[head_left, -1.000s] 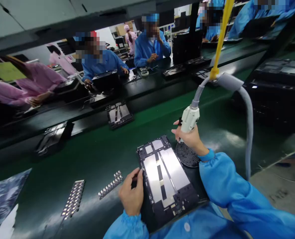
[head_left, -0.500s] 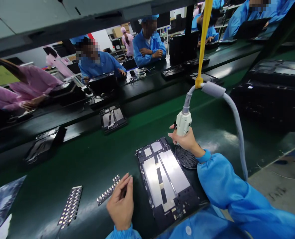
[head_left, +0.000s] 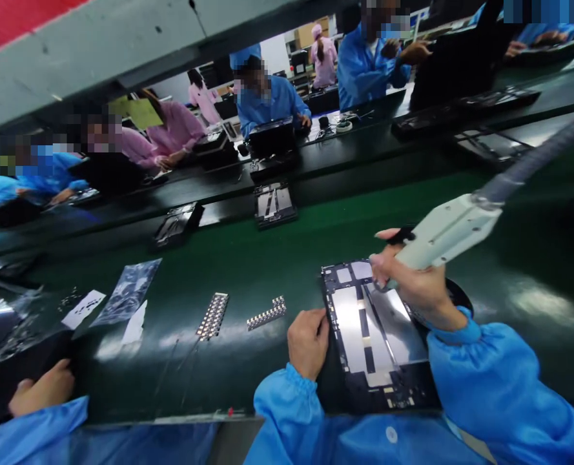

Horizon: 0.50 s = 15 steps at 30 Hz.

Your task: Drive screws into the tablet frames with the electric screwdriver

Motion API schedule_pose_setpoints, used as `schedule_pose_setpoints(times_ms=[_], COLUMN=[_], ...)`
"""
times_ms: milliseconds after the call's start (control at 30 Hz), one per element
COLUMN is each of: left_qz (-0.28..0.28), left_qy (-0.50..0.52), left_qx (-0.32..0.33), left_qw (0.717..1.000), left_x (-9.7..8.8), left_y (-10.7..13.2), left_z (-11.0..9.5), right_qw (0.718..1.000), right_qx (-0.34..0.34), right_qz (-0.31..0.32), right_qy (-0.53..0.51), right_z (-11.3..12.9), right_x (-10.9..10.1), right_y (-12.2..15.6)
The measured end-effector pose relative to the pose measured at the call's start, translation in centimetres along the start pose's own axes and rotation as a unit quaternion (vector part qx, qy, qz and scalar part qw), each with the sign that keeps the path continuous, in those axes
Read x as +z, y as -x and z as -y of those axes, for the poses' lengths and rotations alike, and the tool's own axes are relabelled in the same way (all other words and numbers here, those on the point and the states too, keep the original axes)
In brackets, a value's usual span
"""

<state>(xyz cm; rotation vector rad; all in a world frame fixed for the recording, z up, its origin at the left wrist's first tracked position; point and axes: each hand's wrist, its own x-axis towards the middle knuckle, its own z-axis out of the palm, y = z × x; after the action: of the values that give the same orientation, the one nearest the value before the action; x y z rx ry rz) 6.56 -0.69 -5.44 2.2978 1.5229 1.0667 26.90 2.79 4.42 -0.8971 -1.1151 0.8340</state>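
A flat open black device with silver plates and small board parts lies in front of me. My right hand is closed round a pale electric screwdriver with a grey cable, slanted over the device's upper right part; my hand hides its tip. Against the device's left edge rests my left hand, fingers curled; whatever they may hold is hidden. Left of it lie a short strip of small light-topped parts and a wider one. A round black dish shows partly behind my right wrist.
Further left are a clear plastic bag and white paper pieces. A neighbour's hand is at lower left. More open devices sit along the far side, where people in blue and pink work. A grey beam crosses above.
My right hand has brought the screwdriver from over the round dish to over the device, tilting it. My left hand has moved to the device's left edge. The view has swung left.
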Motion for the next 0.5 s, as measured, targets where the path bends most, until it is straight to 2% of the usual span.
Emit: schedule_pose_setpoints(times_ms=[100,200,333,400,500], left_qz=[0.017,-0.016,-0.061,-0.068,-0.076], left_qy=[0.072,0.136,0.239,0.268,0.281], left_qx=[-0.043,-0.138,-0.246,-0.264,-0.264], left_qw=[0.996,0.981,0.937,0.924,0.92], left_x=[-0.5,-1.0,-0.8,-0.6,-0.5], left_y=[0.5,0.7,0.9,0.9,0.9], left_z=[-0.4,-0.1,0.9,1.1,1.1], right_qw=[0.994,0.99,0.99,0.989,0.989], right_qx=[0.056,0.078,0.086,0.087,0.079], right_qz=[0.089,0.117,0.113,0.115,0.119], right_qy=[-0.009,-0.008,0.01,0.018,0.022], right_z=[-0.5,-2.1,-3.7,-4.1,-4.5], right_x=[3.9,6.5,7.5,7.6,7.4], right_y=[0.8,1.0,0.5,0.4,0.3])
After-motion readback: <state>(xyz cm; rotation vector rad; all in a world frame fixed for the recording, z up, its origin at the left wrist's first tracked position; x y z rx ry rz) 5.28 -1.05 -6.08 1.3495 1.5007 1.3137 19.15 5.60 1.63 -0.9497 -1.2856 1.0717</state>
